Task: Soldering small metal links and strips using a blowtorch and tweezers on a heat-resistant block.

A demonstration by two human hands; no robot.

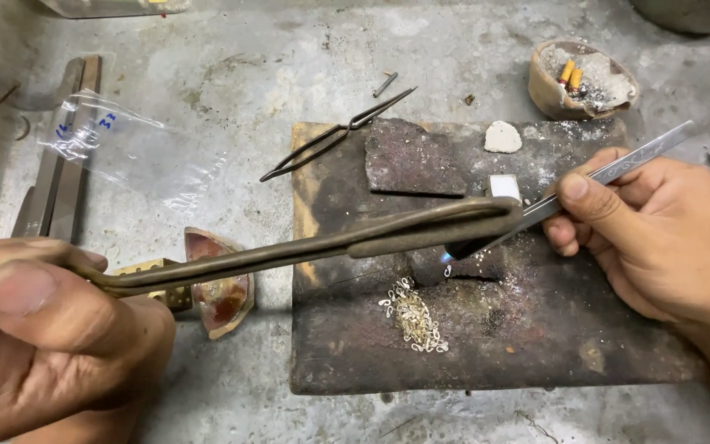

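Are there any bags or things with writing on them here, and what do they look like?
Clear plastic bag: flat and crinkled on the grey bench, left of the dark scorched block, with small blue pen marks near its top.
Clear plastic packet: at the top edge, mostly cut off, with a spot of yellow.
No signs or screens.

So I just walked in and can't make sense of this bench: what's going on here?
A person is working small metal pieces with flame on a charred block. The left hand holds a brass torch whose looped tube reaches over the block, with a small blue flame at its tip. The right hand holds steel tweezers pointed at a tiny ring by the flame. A pile of small silver links lies beside it.
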